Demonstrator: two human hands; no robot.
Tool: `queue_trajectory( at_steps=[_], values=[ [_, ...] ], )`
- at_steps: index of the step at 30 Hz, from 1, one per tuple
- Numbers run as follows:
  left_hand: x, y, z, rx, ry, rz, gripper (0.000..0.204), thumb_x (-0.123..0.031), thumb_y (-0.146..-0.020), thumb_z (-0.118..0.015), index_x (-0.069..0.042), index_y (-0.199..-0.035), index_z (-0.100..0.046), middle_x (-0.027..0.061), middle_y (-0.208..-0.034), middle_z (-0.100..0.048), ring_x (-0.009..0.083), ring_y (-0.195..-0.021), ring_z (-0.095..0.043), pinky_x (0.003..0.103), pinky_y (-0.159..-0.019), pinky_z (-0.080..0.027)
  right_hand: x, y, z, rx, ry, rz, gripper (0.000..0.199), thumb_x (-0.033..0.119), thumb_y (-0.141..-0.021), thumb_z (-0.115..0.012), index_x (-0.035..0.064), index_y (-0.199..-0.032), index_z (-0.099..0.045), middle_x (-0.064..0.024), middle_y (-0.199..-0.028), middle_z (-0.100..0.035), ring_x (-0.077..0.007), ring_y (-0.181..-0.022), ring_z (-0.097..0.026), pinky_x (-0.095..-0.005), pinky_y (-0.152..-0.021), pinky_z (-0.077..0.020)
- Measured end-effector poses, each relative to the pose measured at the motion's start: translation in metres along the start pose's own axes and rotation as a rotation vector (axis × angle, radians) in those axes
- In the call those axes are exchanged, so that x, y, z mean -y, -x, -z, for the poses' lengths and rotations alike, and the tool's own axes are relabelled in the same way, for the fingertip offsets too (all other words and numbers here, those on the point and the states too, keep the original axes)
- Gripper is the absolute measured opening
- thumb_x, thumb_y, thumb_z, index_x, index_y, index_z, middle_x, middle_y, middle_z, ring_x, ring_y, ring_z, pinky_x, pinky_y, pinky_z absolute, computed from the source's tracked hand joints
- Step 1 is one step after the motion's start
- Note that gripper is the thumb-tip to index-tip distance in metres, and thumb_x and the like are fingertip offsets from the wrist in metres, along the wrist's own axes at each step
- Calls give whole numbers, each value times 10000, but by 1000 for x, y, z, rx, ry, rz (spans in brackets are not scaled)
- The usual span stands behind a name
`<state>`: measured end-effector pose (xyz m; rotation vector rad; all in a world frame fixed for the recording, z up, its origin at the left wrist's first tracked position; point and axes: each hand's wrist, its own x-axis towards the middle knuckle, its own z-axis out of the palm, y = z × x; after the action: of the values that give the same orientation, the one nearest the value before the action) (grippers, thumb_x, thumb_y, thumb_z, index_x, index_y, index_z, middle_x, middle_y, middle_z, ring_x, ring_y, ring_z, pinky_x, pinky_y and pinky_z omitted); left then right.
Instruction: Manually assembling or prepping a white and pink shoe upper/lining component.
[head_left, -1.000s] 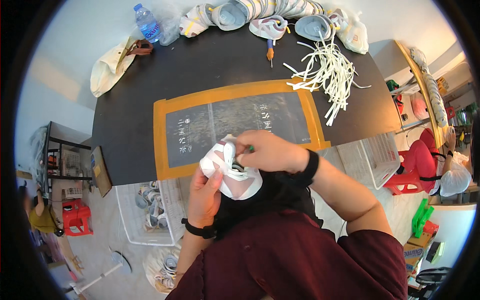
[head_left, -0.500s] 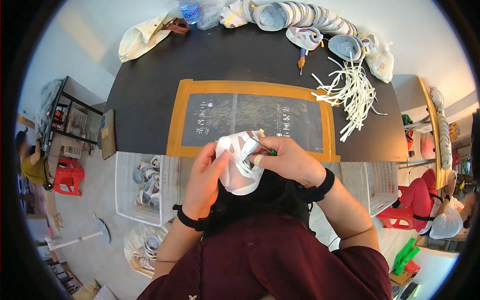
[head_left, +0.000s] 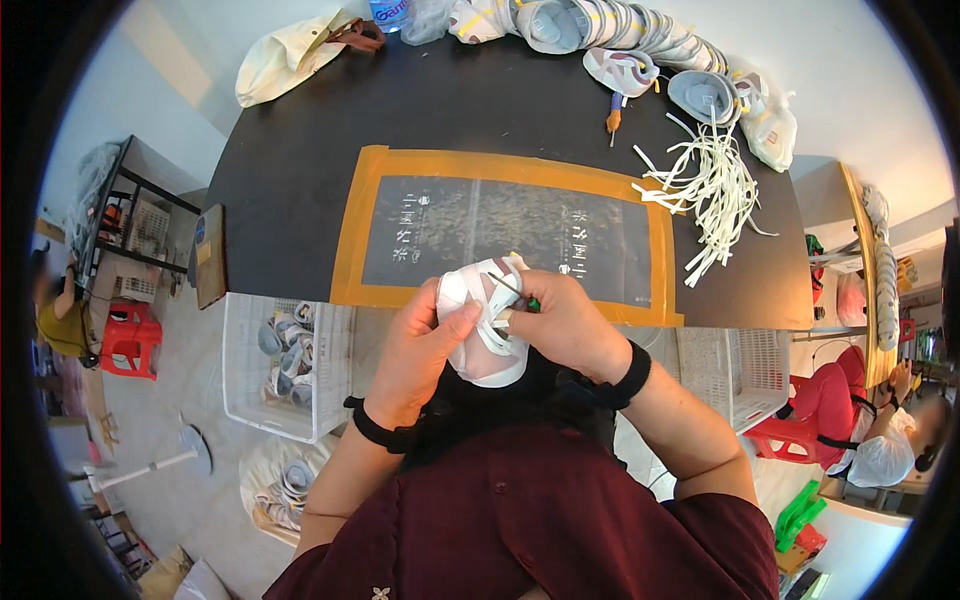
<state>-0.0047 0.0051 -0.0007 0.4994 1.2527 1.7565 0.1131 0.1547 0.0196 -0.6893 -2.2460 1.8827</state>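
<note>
A white and pinkish shoe upper (head_left: 487,352) is held over my lap, at the table's near edge. My left hand (head_left: 425,345) grips its left side, thumb on top and fingers wrapped behind. Pinched in my right hand (head_left: 560,320) is a thin awl-like tool with a green handle (head_left: 534,304); its metal shaft points up and left across the upper. White flat lace (head_left: 492,312) crosses the front of the upper beside my right fingertips. The tool's tip is too small to make out clearly.
On the dark table (head_left: 300,180) lies a taped-down sheet (head_left: 510,225). A bundle of white laces (head_left: 715,190), a row of shoe uppers (head_left: 640,35) and a small brown-handled tool (head_left: 613,118) are farther back. White crates (head_left: 290,425) stand below; a seated person (head_left: 850,420) is at right.
The view has shifted slightly. My left thumb has moved over the upper toward the lace, and the tool's shaft now lies across the upper's top. Both hands keep their hold.
</note>
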Motion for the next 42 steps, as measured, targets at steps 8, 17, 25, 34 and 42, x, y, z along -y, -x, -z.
queue_trajectory(
  at_steps=[8,17,25,34,42],
  values=[
    [1,0,2,35,-44,4,300,-137,-963,-612,-27,-1238,-569,-5,-1131,-599,70,-1032,-542,257,-919,-438,-7,-3,-7,-56,160,131,229,86,-782,-624,31,-1002,-660,-176,-862,-655,-309,-793,-651,-376,-731,-507],
    [3,-5,10,26,105,25,294,-120,-949,-615,-14,-1220,-570,47,-1147,-631,116,-1055,-585,294,-938,-465,9,-9,18,132,47,10,203,118,-804,-643,22,-983,-657,-122,-887,-668,-225,-827,-634,-344,-781,-494],
    [-34,-24,15,83,255,243,314,-120,-929,-588,17,-1211,-560,115,-1147,-647,194,-1037,-641,331,-894,-527,28,3,37,458,-39,-87,151,153,-866,-651,30,-953,-660,-8,-921,-643,-86,-899,-567,-267,-822,-460],
    [-30,-30,-6,24,274,-50,262,-242,-999,-497,-65,-1188,-536,55,-1162,-581,172,-1087,-560,350,-894,-498,14,13,21,-337,-432,-5,158,33,-897,-628,83,-1009,-528,35,-812,-524,-18,-627,-380,-176,-514,-282],
    [6,-8,-32,-35,-116,-137,262,-102,-958,-598,-50,-1209,-544,34,-1133,-605,94,-988,-572,282,-827,-507,25,19,2,-266,-731,-128,230,-18,-890,-517,70,-1097,-562,45,-787,-498,-13,-566,-344,-188,-493,-269]
  ],
)
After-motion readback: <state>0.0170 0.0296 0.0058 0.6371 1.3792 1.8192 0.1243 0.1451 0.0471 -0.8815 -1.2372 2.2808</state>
